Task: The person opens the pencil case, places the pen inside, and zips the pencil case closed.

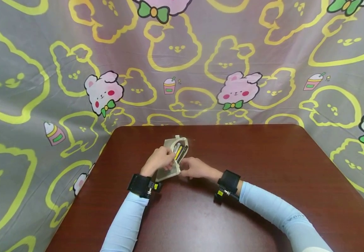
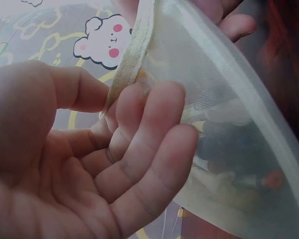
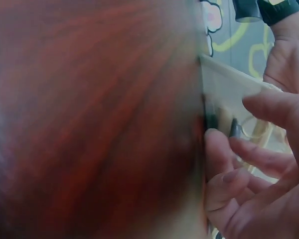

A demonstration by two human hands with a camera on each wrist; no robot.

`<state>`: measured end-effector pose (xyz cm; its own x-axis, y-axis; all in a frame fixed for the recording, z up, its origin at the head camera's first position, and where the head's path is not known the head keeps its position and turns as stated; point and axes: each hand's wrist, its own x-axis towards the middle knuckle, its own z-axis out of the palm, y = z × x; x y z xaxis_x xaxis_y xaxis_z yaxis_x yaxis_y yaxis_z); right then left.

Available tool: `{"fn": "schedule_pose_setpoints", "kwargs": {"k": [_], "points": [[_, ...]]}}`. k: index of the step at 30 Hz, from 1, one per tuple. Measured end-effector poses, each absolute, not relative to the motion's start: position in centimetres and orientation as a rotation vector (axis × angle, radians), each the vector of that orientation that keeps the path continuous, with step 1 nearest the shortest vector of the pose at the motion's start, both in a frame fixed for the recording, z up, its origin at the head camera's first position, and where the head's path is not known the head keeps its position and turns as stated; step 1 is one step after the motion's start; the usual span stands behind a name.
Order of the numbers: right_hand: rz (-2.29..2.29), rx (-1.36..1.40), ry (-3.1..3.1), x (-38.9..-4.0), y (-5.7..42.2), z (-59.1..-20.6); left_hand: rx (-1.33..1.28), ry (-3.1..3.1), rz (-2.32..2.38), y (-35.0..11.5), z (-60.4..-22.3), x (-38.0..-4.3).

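Note:
A pale, see-through pencil pouch (image 1: 169, 174) lies tilted on the table with its zip side spread apart. Inside it are several pens, among them a yellow pen (image 1: 178, 152). My left hand (image 1: 160, 160) pinches the light fabric zip edge (image 2: 128, 64) between thumb and fingers, as the left wrist view shows. Through the mesh, blurred dark and orange items are visible. My right hand (image 1: 199, 168) is at the pouch's right side, its fingers (image 3: 220, 154) loosely bent near the pouch wall and the thumb held apart. Part of its contact with the pouch is hidden.
The brown wooden table (image 1: 248, 150) has rounded far corners. Behind it and at both sides hangs a grey curtain (image 1: 197, 115) printed with yellow outlines and pink rabbits. Black straps with small cameras sit on both wrists.

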<state>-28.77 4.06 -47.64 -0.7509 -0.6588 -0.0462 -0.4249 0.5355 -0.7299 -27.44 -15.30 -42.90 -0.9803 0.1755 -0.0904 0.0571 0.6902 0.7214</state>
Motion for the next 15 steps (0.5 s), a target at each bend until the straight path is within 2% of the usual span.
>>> {"fn": "schedule_pose_setpoints", "kwargs": {"k": [10, 15], "points": [[-0.998, -1.115, 2.664, -28.1, 5.1, -47.8, 0.221, 2.753, 1.141, -15.2, -43.5, -27.6], [-1.07, -1.121, 2.666, -28.1, 5.6, -47.0, 0.264, 2.781, 1.088, -14.9, -43.8, -27.6]]}}
